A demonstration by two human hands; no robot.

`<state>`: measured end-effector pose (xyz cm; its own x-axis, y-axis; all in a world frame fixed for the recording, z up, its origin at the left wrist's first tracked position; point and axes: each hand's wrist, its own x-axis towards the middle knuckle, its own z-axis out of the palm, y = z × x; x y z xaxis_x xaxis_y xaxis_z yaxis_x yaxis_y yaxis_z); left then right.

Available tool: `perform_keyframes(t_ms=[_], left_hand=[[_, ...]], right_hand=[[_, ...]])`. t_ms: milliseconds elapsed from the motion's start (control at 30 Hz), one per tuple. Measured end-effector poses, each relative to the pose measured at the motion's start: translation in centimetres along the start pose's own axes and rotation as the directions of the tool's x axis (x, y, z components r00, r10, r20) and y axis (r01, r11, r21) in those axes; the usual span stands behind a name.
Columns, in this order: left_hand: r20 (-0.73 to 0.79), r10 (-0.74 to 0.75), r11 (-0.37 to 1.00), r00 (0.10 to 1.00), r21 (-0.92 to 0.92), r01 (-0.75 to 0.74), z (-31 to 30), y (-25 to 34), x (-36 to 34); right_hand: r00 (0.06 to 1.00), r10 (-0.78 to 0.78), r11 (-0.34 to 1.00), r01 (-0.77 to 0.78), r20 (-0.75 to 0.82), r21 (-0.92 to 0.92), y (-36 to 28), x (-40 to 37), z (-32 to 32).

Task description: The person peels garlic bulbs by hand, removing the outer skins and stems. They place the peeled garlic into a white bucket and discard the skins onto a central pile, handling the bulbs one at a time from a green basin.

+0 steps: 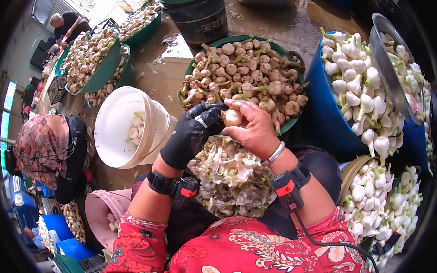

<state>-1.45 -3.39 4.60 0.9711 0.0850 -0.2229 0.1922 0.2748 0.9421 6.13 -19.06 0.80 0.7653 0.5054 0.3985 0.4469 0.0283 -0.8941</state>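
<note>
My left hand (192,132), in a black glove with a pale band on one finger, is closed against a garlic bulb (232,117). Bare and wearing a bracelet, my right hand (255,128) grips the same bulb from the other side. The bulb looks pale, with some brownish skin at its top. Just beyond my hands sits a green basin (184,84) heaped with dirty, unpeeled garlic bulbs (240,68). Below the hands, a pile of loose papery garlic skins (232,179) rests between my legs.
At left a white bucket (153,126) holds a few bulbs; a pink bucket (97,213) stands nearer. On the right are a blue barrel (326,113) full of clean garlic and a tilted metal basin (388,65). A person in a patterned head covering (43,147) sits at left.
</note>
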Motion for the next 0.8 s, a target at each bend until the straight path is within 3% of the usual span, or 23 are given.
perform_keyframes(t_ms=[67, 100, 133, 200, 233, 367, 433, 600, 667, 733, 800], left_hand=[[-0.019, 0.002, 0.995, 1.000, -0.098, -0.004, -0.8, -1.1, 0.4], [0.002, 0.027, 0.998, 1.000, -0.052, -0.027, -1.2, -1.3, 0.4], [0.003, 0.026, 0.998, 1.000, -0.061, -0.025, -1.4, -1.5, 0.3], [0.123, 0.118, 0.992, 0.985, 0.020, -0.122, -1.5, -1.4, 0.2], [0.044, 0.023, 0.962, 0.999, -0.273, -0.010, -1.5, -1.8, -0.1], [0.019, -0.024, 0.965, 1.000, -0.261, 0.028, -1.2, -1.3, 0.3], [-0.030, -0.022, 0.974, 0.999, -0.228, 0.015, -0.6, -1.1, 0.4], [-0.085, -0.054, 0.993, 0.995, -0.111, 0.044, -1.2, -2.0, 0.7], [-0.095, -0.038, 0.994, 0.995, -0.107, 0.027, -1.3, -2.2, 0.8], [-0.163, 0.042, 0.985, 0.986, 0.171, -0.014, -1.1, -1.8, 0.7], [-0.163, 0.101, 0.971, 0.982, 0.231, -0.061, -1.1, -2.1, 0.6]], right_hand=[[0.979, 0.202, 0.928, -0.204, 0.042, 0.312, 0.2, -0.3, 0.9], [0.946, 0.302, 0.864, -0.323, 0.117, 0.387, -0.2, -0.3, 0.6], [0.944, 0.307, 0.865, -0.329, 0.119, 0.380, -0.5, -0.2, 0.3], [0.859, 0.473, 0.695, -0.500, 0.197, 0.517, -0.7, -0.1, -0.2], [0.845, 0.491, 0.619, -0.509, 0.211, 0.598, -0.5, 0.0, -0.2], [0.854, 0.495, 0.679, -0.494, 0.159, 0.544, -0.5, -0.1, 0.1], [0.896, 0.431, 0.801, -0.436, 0.109, 0.411, -0.2, -0.3, 0.5], [0.915, 0.388, 0.791, -0.394, 0.114, 0.468, 0.0, -0.6, 0.6], [0.858, 0.455, 0.606, -0.495, 0.239, 0.622, -0.4, -0.3, 0.1], [0.840, 0.480, 0.575, -0.518, 0.252, 0.634, -0.2, -0.3, 0.2], [0.713, 0.525, 0.202, -0.634, 0.464, 0.746, 0.0, -0.4, -0.2]])
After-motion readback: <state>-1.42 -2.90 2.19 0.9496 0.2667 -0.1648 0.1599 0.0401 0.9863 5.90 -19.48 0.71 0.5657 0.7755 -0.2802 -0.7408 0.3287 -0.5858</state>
